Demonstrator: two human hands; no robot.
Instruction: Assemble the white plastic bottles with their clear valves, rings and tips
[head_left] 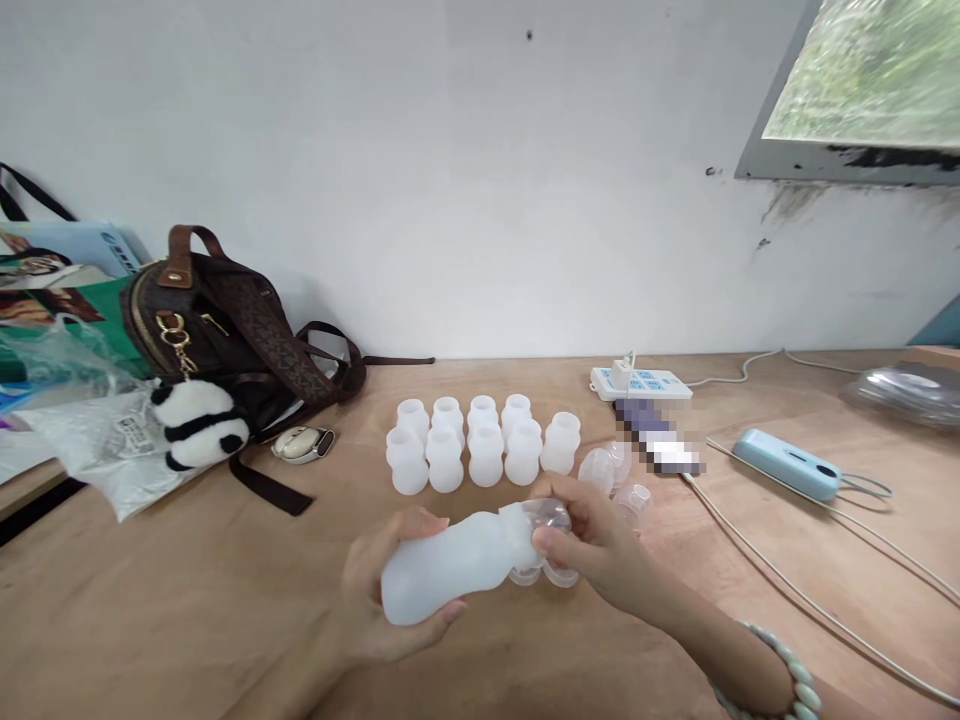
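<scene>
A frosted white plastic bottle (450, 565) lies tilted between my two hands, its top pointing right. My left hand (382, 580) is wrapped round its lower body. At the top end, my right hand (581, 525) grips a clear dome-shaped cap (547, 514), which sits at the bottle's neck; whether it is fully seated I cannot tell. Behind the bottle, several small frosted white containers (485, 455) with open tops stand in two rows. Several clear caps (598, 468) lie to their right, and more clear pieces (561, 575) show below my right hand.
On the left are a brown backpack (225, 310) with a panda plush (201, 425), a plastic bag (112, 440) and a watch (304, 444). A power strip (652, 384), a phone (652, 432), a light blue device (787, 464) and white cables (780, 575) occupy the wooden table's right side.
</scene>
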